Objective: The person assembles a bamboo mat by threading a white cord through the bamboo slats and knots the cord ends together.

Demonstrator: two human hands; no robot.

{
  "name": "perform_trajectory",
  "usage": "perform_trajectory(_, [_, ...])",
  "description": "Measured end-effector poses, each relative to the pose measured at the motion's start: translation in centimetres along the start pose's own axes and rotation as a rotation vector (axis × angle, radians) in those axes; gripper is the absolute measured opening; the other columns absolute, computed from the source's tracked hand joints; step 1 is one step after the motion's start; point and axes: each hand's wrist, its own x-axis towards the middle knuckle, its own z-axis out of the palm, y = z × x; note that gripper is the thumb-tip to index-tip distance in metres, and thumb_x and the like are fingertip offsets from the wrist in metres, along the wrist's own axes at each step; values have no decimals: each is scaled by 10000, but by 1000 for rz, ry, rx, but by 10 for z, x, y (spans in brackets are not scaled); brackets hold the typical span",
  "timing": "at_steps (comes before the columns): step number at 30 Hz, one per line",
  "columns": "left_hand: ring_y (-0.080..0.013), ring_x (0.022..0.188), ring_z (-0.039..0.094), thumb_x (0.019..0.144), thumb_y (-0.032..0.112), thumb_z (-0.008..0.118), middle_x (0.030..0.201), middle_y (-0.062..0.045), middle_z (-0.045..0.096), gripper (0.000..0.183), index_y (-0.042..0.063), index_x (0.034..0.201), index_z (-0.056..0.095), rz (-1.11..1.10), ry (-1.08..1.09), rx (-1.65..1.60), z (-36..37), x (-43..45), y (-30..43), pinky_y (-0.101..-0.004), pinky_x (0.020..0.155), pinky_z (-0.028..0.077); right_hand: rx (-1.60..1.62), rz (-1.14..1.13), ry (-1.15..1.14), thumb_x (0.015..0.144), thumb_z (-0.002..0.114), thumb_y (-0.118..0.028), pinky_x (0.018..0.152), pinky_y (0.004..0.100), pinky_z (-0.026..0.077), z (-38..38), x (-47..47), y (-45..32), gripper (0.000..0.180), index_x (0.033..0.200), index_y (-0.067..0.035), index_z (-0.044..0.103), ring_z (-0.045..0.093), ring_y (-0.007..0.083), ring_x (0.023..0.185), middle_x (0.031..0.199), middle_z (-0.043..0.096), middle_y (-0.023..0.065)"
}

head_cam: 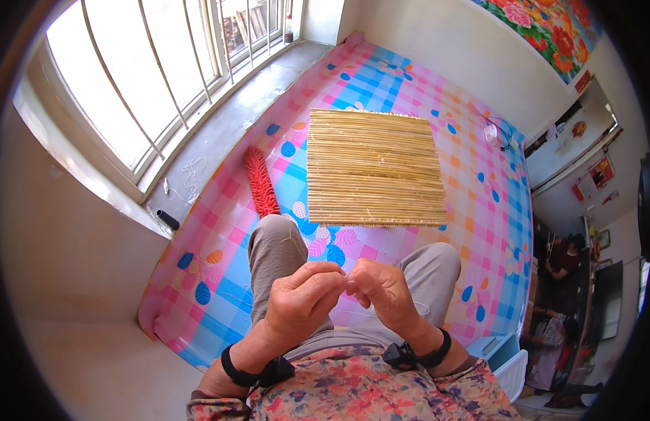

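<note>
My left hand (307,297) and my right hand (384,294) meet fingertip to fingertip above my lap. Both pinch a thin white thread (421,307), whose loose part shows beside my right hand; whether a needle is between the fingers cannot be told. Beyond my knees lies a mat of thin straw-coloured stalks (375,168), laid side by side, with small thread ends on its surface. A red chenille duster (262,181) rests left of the mat, its near end by my left knee.
A plaid, flowered plastic sheet (325,247) covers the surface. On the grey window sill (225,113) are a white cord (191,179) and a black cylinder (168,219). A light blue and white container (501,360) stands at right. Two people (564,258) are in the background at far right.
</note>
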Motion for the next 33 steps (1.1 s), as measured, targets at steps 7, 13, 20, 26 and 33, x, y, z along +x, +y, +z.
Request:
perform_trajectory(7, [-224,635,600,727,-31,630,791,-109,594,130,-5,843,579,-8,20,53,4,0,-4,-286,532,494,-84,-114,59,887,546,-183,529,217,356,4,2,2,202,777,-15,562,418,73,584,658,472,9])
perform_trajectory(13, [-230,646,603,730,-11,639,799,-102,596,130,5,846,581,-48,67,107,11,-3,-8,-296,535,492,-304,-171,160,847,582,-115,579,258,400,3,2,-2,111,829,-8,559,487,146,632,716,504,67])
perform_trajectory(20, [-231,651,604,723,-15,644,805,-98,595,128,10,834,587,-96,74,117,17,-3,-7,-294,532,486,-431,-265,225,805,603,-49,569,293,423,2,2,-3,64,845,-17,565,542,217,634,743,529,104])
perform_trajectory(26, [-110,597,540,749,-13,642,818,-74,595,111,0,850,598,-329,53,-72,21,-7,-8,-235,494,430,-437,-277,227,777,607,1,551,287,420,-2,2,0,91,862,-21,582,543,208,626,742,525,98])
perform_trajectory(33, [-17,625,448,793,8,623,806,5,557,75,5,867,617,-565,83,-509,30,-14,-19,-163,525,358,-448,-290,218,773,615,1,563,262,436,-6,2,6,98,865,-21,586,552,158,638,759,546,78])
